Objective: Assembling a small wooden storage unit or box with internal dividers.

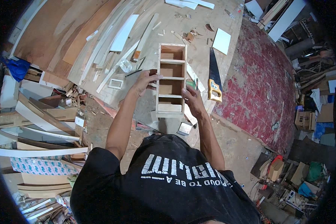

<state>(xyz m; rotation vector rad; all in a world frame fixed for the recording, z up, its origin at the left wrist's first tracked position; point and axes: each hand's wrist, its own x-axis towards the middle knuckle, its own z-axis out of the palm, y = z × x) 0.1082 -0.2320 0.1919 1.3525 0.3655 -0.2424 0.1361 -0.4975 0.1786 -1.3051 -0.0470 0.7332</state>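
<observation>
A narrow wooden box (171,78), split by cross dividers into several open compartments, is held lengthwise in front of me above the workbench. My left hand (141,83) grips its left side near the middle, thumb on the edge. Lower down, my right hand (193,99) closes on the right side. A pale wood piece (170,108) fills part of the nearest compartment. Just beyond my right fingers is a thin dark stick (196,83); whether I hold it I cannot tell. A dark pen-like stick (133,73) lies left of the box.
A handsaw (214,89) with a yellow handle lies to the right, below a white panel (221,41). Long wood strips (100,61), a clear roll (126,66) and a small white frame (115,83) lie left. A red surface (254,86) extends rightward; boards (41,115) crowd the left.
</observation>
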